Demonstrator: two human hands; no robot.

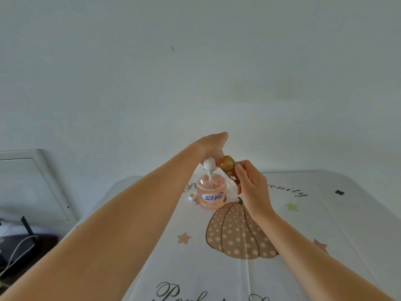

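Note:
A pink soap dispenser bottle [213, 193] with a blue label stands on the table. Its white pump head [208, 164] sits raised above it, under my left hand [211, 144], which presses down on the pump from above. My right hand [251, 183] grips a small amber bottle [227, 168], tilted with its mouth up beside the pump nozzle. A small white cap [191, 195] lies on the table left of the dispenser.
The table wears a white cloth [303, 224] printed with a dotted pumpkin, stars and script lettering. At the far left, off the table, lie a dark surface with a white cable [19, 250] and a framed panel [32, 181] against the wall.

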